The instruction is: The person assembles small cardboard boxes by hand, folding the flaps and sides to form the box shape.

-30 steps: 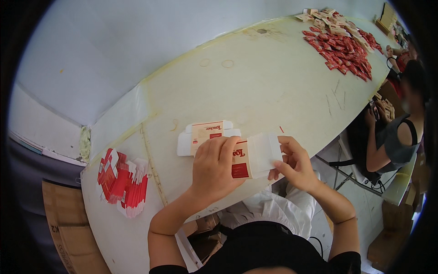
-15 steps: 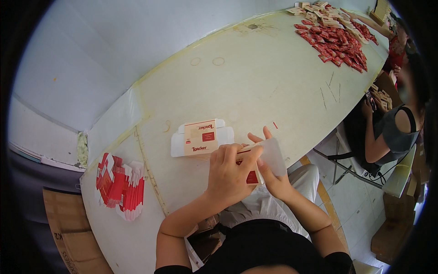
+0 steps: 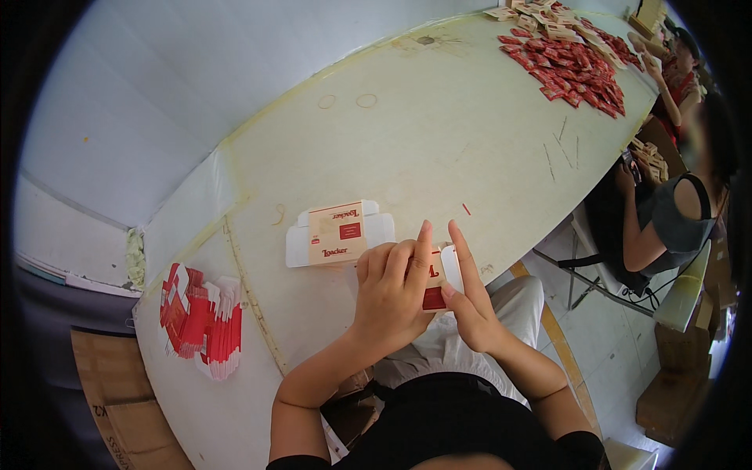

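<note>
I had the small carton [image 3: 435, 283] pinched between both hands just off the near edge of the surface [image 3: 439, 149], at about six o'clock from its middle. By my reading I was mid-fold: the left hand [image 3: 389, 296] wrapped over the red-and-cream body, its fingers clamped on it, while the right hand [image 3: 468, 307] pressed the white end flap in, its fingers straight, held together and flat against the carton's side. The next move, I judged, called for tucking that flap fully home without crushing the panel.

A flat, unfolded box blank [image 3: 337, 233] lay at eleven o'clock from the carton, just beside my left hand. A stack of red blanks [image 3: 200, 321] sat well apart at nine o'clock, and a heap of red packets [image 3: 576, 66] far off at one o'clock, near a co-worker.

A second earlier the white flap had stood open and wide to the right; it had since closed against the carton.
</note>
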The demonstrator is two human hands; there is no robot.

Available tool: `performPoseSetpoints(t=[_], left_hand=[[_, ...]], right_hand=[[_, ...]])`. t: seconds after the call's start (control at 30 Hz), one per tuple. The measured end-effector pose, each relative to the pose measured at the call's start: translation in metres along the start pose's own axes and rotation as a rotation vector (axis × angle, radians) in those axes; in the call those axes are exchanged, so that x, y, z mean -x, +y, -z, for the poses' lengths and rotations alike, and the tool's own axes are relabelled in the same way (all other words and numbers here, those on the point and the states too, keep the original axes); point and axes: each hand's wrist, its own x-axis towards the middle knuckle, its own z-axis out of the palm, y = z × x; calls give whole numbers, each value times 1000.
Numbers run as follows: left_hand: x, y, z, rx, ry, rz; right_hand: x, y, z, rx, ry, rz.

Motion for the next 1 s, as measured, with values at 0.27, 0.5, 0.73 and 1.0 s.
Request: performPoseSetpoints(t=[0.27, 0.5, 0.73, 1.0], left_hand=[[3, -1, -2, 19, 9, -6], [2, 5, -14, 10, 64, -18], [0, 9, -18, -39, 86, 13], [0, 9, -22, -33, 93, 73]], right_hand=[[0, -1, 1, 128, 16, 51], [1, 16, 3, 371, 55, 220], [-1, 22, -1, 51, 188, 261], [1, 35, 2, 495, 282, 434]])
